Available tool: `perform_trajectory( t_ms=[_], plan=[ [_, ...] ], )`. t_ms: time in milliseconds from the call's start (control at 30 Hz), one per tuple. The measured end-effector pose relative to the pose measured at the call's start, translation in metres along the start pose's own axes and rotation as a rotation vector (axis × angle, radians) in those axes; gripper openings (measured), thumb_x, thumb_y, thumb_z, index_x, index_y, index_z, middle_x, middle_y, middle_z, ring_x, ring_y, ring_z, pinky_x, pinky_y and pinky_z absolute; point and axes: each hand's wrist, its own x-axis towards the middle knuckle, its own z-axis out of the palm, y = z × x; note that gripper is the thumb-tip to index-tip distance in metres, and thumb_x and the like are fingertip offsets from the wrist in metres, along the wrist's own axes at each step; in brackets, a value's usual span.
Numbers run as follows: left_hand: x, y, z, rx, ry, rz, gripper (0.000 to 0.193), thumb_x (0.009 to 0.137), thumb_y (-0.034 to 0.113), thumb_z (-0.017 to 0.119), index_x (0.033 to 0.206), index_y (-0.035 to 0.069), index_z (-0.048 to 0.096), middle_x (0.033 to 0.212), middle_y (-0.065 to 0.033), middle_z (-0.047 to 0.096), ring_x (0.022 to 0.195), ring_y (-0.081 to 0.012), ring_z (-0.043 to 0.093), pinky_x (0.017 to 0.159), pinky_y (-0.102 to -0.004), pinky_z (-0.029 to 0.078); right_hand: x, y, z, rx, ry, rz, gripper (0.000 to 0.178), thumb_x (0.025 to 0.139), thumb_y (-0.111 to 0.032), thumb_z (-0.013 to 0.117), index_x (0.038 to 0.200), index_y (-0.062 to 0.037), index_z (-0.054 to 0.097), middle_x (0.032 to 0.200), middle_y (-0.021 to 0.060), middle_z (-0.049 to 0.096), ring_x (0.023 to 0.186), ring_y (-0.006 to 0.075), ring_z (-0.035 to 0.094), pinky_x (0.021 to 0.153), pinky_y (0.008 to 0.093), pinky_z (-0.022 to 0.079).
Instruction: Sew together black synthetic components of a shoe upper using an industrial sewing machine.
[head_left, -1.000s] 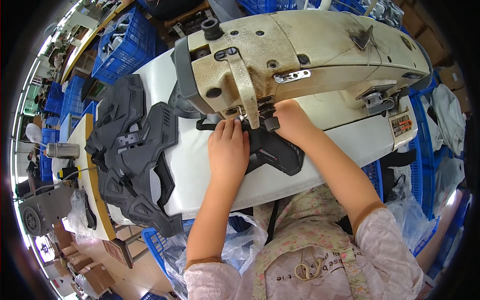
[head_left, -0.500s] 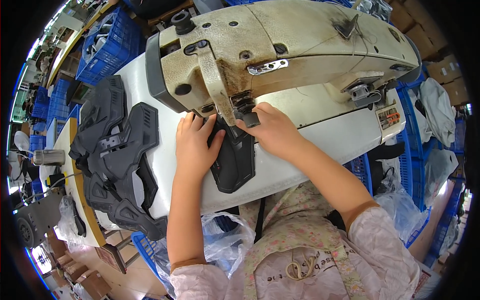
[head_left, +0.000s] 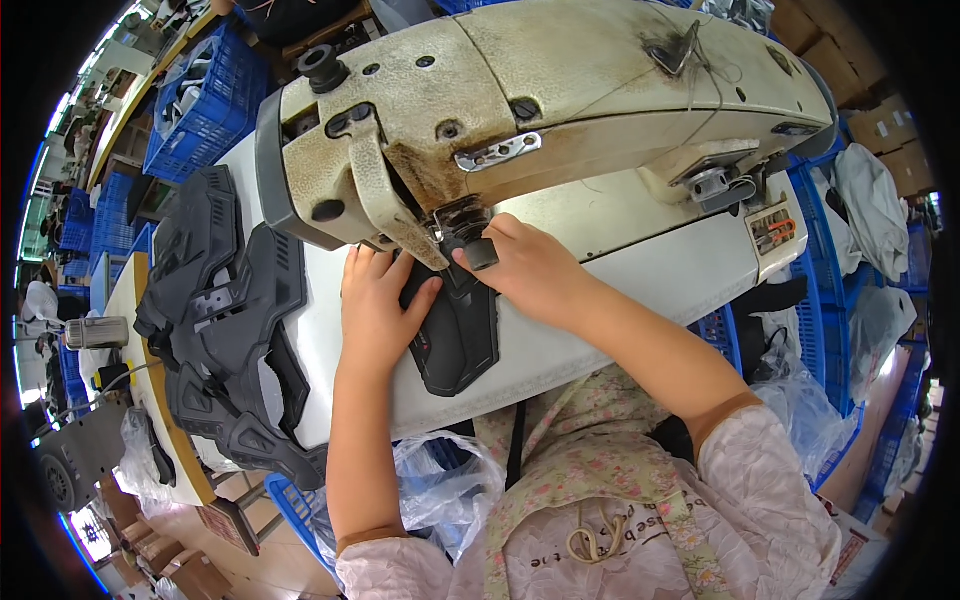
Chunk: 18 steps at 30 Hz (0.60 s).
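Observation:
A black moulded panel with raised padded sections (head_left: 459, 343) lies on the white bed of a sewing machine (head_left: 400, 110), its far end under the needle area. My left hand (head_left: 378, 308) rests flat at the panel's left edge, fingers apart and thumb on its surface; its fingertips are partly hidden by the machine head. On the other side, my right hand (head_left: 535, 272) is curled with its thumb at the panel's far end, beside a short black cylinder (head_left: 482, 254) near the needle. Some of its fingers are hidden.
Similar black panels (head_left: 235, 310) are heaped on the bed's left side. Below the front edge hangs clear plastic in a blue crate (head_left: 290, 505). More blue crates (head_left: 205, 105) stand at the far left and right. A metal cup (head_left: 97, 333) sits on the left bench.
The whole view has shifted, so the machine appears further left and slightly lower. Both hands stay on the panel in nearly the same pose.

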Motion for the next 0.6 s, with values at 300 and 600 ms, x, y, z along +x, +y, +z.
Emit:
perform_trajectory(
  t_ms=[300, 600],
  plan=[
    [0.0010, -0.0004, 0.0001, -0.009, -0.012, 0.000, 0.052, 0.076, 0.019, 0.079, 0.122, 0.000, 0.064, 0.114, -0.0220, 0.060, 0.107, -0.0388, 0.053, 0.095, -0.0440, 0.043, -0.0029, -0.0014, -0.0034, -0.072, -0.042, -0.029, 0.030, 0.086, -0.015, 0.061, 0.116, -0.0129, 0.066, 0.097, 0.0056, 0.060, 0.094, 0.0257, 0.053, 0.078, 0.0367, 0.050],
    [0.0002, 0.0017, -0.0004, 0.014, 0.002, 0.004, 0.052, 0.076, 0.021, 0.078, 0.122, 0.000, 0.065, 0.112, -0.0215, 0.061, 0.103, -0.0386, 0.054, 0.092, -0.0438, 0.043, -0.0062, 0.0002, 0.0013, -0.040, -0.017, -0.014, 0.034, 0.086, -0.015, 0.060, 0.120, -0.0140, 0.066, 0.100, 0.0055, 0.060, 0.098, 0.0262, 0.054, 0.082, 0.0371, 0.049]
  ],
)
